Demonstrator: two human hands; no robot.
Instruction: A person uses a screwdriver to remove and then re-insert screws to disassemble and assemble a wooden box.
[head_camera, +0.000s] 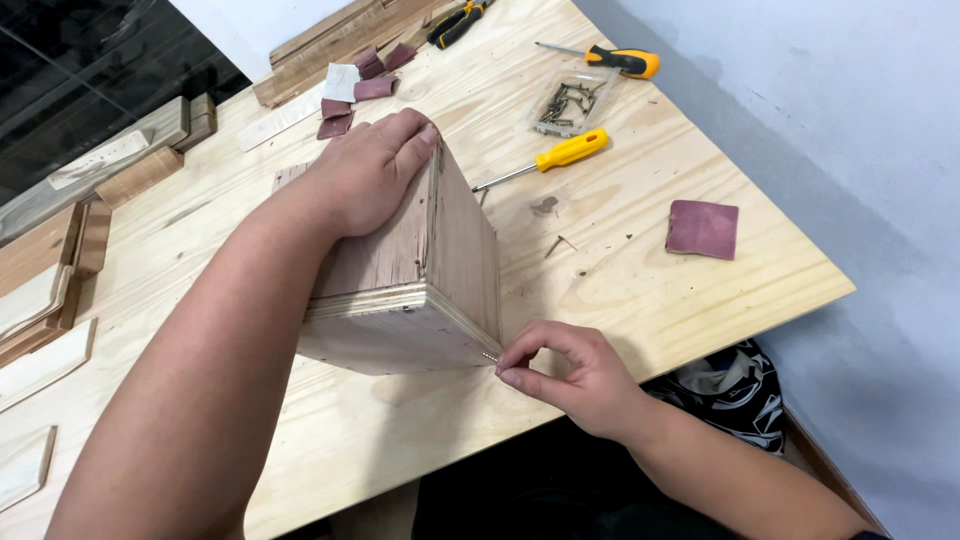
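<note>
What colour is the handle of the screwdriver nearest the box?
Yellow handle, seen in the head view.

Pale plywood workbench (700, 290) against light grey wall (860, 120); dark glossy floor (70, 70) at left.
</note>
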